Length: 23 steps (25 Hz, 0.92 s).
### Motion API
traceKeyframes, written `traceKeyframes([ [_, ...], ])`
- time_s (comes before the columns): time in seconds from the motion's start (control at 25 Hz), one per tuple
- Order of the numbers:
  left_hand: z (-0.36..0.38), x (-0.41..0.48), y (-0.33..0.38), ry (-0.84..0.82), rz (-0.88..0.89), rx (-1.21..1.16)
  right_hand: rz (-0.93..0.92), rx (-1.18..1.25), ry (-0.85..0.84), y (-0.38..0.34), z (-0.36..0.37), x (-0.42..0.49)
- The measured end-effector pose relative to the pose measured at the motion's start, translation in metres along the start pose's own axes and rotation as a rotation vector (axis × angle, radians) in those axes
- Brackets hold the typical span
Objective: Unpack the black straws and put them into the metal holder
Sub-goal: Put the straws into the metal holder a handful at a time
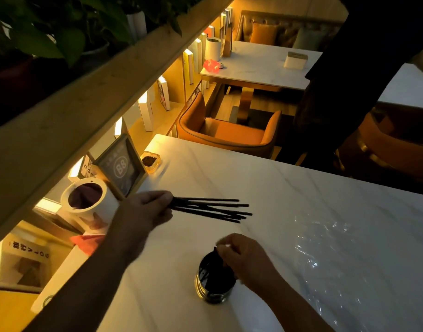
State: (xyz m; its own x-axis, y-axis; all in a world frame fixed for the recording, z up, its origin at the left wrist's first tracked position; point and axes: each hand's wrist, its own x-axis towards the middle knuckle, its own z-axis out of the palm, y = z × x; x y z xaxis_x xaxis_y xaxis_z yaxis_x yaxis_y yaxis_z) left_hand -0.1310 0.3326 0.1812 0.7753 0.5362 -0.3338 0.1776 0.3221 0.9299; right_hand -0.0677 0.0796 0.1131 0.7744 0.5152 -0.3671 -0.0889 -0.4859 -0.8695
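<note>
Left hand grips fanned straws, right hand pinches one into holder; loose fan may slip onto desk.

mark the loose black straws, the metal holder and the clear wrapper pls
black straws (198, 207): head view, middle of the fanned bundle.
metal holder (202, 289): head view, left outer wall.
clear wrapper (325, 248): head view, crinkled middle.

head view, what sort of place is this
Probably a cafe or restaurant dining area: a marble-topped near table and a far table like it, an orange armchair between them, and a framed sign marked B8, like a table number.
</note>
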Motion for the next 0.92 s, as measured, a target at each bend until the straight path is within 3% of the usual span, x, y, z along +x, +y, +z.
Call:
traceKeyframes([
  [0.08, 0.013, -0.006, -0.033, -0.034, -0.161, -0.194, 0.110, 0.543, -0.156, -0.018, 0.006, 0.005],
  [0.16, 0.024, -0.014, -0.060, -0.102, -0.264, -0.266, 0.155, 0.955, -0.088, -0.032, 0.000, 0.010],
  [0.2, 0.026, -0.017, -0.070, -0.147, -0.291, -0.250, 0.122, 0.934, -0.023, -0.037, -0.007, 0.012],
  [0.28, 0.026, -0.019, -0.087, -0.233, -0.299, -0.053, 0.006, 0.619, 0.120, -0.036, -0.025, 0.014],
  [0.4, 0.023, -0.013, -0.098, -0.212, -0.098, 0.602, -0.114, 0.218, 0.230, -0.029, -0.038, 0.010],
  [0.48, 0.027, -0.011, -0.100, -0.196, 0.087, 0.961, -0.098, 0.007, 0.189, -0.017, -0.026, 0.007],
  [0.56, 0.035, -0.007, -0.105, -0.270, 0.217, 1.097, -0.065, -0.149, 0.090, -0.005, -0.010, 0.004],
  [0.64, 0.044, -0.002, -0.113, -0.368, 0.312, 1.194, -0.086, -0.283, 0.092, 0.009, -0.002, 0.001],
  [0.76, 0.055, 0.006, -0.120, -0.453, 0.359, 1.322, -0.053, -0.301, 0.230, 0.030, -0.007, 0.001],
  [0.92, 0.064, 0.007, -0.126, -0.465, 0.397, 1.379, 0.006, -0.344, 0.103, 0.049, 0.004, 0.004],
])
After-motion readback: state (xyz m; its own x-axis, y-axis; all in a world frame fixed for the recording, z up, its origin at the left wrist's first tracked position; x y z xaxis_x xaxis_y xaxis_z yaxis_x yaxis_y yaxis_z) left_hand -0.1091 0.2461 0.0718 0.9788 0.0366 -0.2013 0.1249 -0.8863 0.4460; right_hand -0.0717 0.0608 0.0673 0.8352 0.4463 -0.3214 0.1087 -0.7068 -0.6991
